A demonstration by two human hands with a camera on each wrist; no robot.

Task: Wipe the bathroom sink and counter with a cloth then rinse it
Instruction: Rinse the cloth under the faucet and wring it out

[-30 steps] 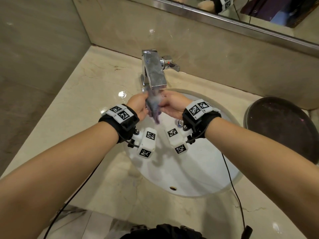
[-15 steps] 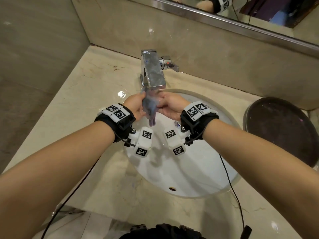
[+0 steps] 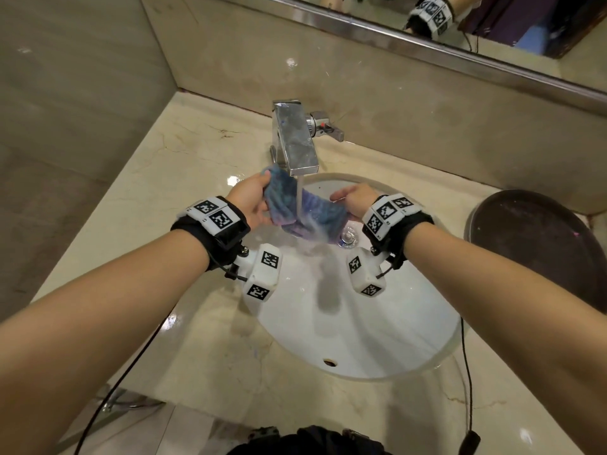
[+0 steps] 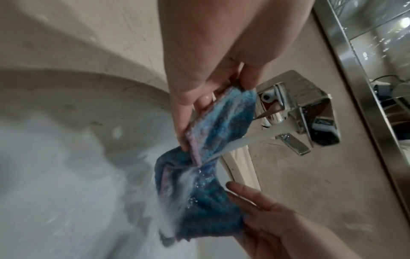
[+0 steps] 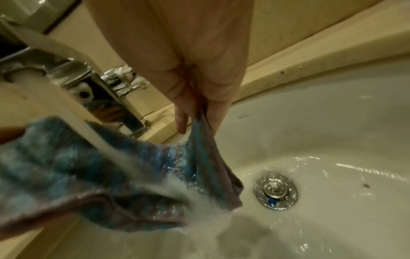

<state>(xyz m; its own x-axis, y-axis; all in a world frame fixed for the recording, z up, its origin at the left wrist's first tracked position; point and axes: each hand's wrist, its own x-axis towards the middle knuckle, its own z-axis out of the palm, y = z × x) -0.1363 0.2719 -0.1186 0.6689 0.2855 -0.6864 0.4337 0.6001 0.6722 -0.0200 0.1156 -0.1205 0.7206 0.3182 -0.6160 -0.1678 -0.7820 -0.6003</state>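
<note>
A blue and purple cloth hangs stretched between both hands under the chrome faucet, over the white sink. Water runs from the spout onto its middle. My left hand pinches the cloth's left end between thumb and fingers. On the other side my right hand pinches the right end. In the wrist views the wet cloth sags in the stream, near the drain.
A beige marble counter surrounds the sink, walled at the left and back. A dark round tray sits on the counter at the right. The faucet handle sticks out to the right. A mirror runs along the top.
The hands have moved apart and the bunched cloth is now spread out between them under the running water.
</note>
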